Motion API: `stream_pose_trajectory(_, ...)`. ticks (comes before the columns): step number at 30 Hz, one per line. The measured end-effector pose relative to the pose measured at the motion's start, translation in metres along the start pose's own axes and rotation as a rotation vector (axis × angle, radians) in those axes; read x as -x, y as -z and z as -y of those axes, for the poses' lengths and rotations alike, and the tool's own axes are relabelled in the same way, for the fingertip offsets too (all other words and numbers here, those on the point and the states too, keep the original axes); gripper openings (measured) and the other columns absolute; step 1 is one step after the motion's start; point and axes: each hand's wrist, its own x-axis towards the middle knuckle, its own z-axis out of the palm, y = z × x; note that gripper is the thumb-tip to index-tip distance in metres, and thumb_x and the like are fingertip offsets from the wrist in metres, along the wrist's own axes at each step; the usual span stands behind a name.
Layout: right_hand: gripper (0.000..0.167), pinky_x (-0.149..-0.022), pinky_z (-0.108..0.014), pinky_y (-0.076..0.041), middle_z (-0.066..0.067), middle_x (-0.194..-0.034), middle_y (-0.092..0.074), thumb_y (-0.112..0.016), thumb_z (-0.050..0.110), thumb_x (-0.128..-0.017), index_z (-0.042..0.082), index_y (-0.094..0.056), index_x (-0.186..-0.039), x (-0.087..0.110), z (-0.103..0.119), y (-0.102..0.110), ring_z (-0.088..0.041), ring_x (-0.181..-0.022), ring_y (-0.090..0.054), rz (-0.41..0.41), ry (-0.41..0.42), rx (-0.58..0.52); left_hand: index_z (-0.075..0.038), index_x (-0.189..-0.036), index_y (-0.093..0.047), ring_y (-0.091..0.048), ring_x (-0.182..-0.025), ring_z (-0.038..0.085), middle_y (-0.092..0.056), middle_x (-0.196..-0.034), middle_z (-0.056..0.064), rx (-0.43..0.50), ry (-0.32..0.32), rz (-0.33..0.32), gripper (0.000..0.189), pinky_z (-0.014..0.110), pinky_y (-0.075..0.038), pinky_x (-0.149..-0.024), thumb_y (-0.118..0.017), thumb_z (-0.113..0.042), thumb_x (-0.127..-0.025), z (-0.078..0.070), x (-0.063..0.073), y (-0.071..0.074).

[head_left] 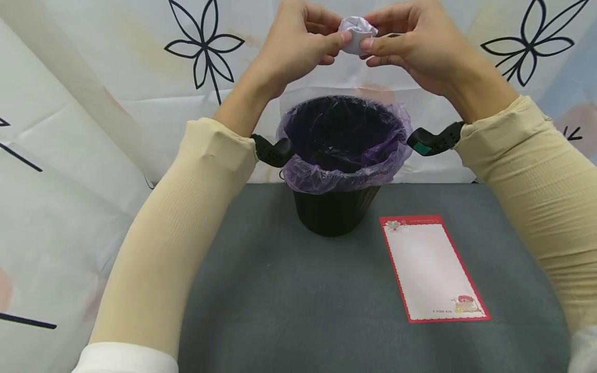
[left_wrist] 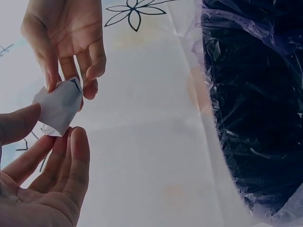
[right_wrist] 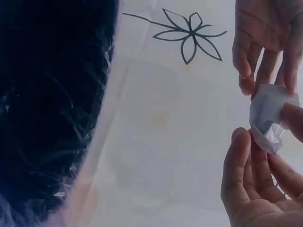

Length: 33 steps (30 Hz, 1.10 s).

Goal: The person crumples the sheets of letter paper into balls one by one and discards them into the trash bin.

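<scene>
A crumpled ball of white paper is held up at the top of the head view, between both hands. My left hand pinches its left side with thumb and fingers, and my right hand pinches its right side. In the left wrist view the paper ball shows flat faces and folded edges. The right wrist view shows a creased underside on the paper ball. Below the hands and apart from them stands a black bin lined with a purple plastic bag.
On the grey tabletop, right of the bin, lies a flat sheet of notepaper with a red border. A white cloth with black flower drawings hangs behind. Black wrist devices jut from both sleeves near the bin's rim.
</scene>
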Motion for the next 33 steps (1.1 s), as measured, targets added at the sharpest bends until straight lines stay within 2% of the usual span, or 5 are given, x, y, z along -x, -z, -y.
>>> stream_pose_trajectory(5,0.035,-0.077,-0.022,-0.056,-0.015,-0.113,-0.059,-0.075,-0.006,-0.087,-0.005,-0.069,-0.120,-0.002,0.000,0.001,-0.025,-0.097,-0.059,-0.011,-0.013,0.022,-0.004,-0.126,-0.068,-0.058,-0.102,0.015,-0.063,-0.117,0.005,-0.023,0.033,-0.001,0.032,0.023,-0.051,-0.090,-0.069,-0.017,-0.098,-0.001,-0.001,0.000)
stream_pose_trajectory(12,0.049,-0.085,-0.021,-0.054,-0.011,-0.113,-0.066,-0.075,-0.002,-0.089,0.000,-0.059,-0.136,0.000,-0.003,0.005,-0.022,-0.106,-0.060,-0.062,-0.063,0.149,-0.012,-0.144,-0.055,-0.059,-0.120,0.017,-0.058,-0.137,0.005,-0.119,0.117,0.022,0.049,0.024,-0.044,-0.099,-0.069,-0.018,-0.098,0.005,0.001,0.006)
stream_pose_trajectory(19,0.049,-0.092,-0.020,-0.052,-0.006,-0.116,-0.067,-0.074,0.003,-0.092,0.004,-0.059,-0.138,0.016,-0.009,0.014,-0.020,-0.111,-0.059,-0.067,-0.065,0.270,-0.012,-0.144,-0.057,-0.060,-0.117,0.017,-0.060,-0.135,0.005,-0.099,0.097,0.008,0.048,0.026,-0.044,-0.099,-0.069,-0.017,-0.098,0.015,0.011,0.011)
stream_pose_trajectory(25,0.045,-0.091,-0.020,-0.050,-0.008,-0.114,-0.071,-0.073,-0.005,-0.090,0.003,-0.064,-0.133,0.045,-0.018,0.022,-0.023,-0.111,-0.061,-0.039,0.009,0.214,-0.008,-0.142,-0.059,-0.061,-0.116,0.018,-0.061,-0.133,0.007,-0.011,0.081,0.020,0.046,0.025,-0.048,-0.098,-0.070,-0.012,-0.097,0.024,0.030,0.012)
stream_pose_trajectory(33,0.045,-0.091,-0.021,-0.050,-0.014,-0.116,-0.070,-0.067,-0.013,-0.090,-0.001,-0.063,-0.133,0.096,-0.028,0.027,-0.025,-0.112,-0.061,0.023,0.078,0.110,-0.002,-0.137,-0.062,-0.064,-0.112,0.022,-0.066,-0.125,0.011,0.046,0.012,0.007,0.043,0.032,-0.052,-0.097,-0.070,-0.005,-0.095,0.047,0.071,0.011)
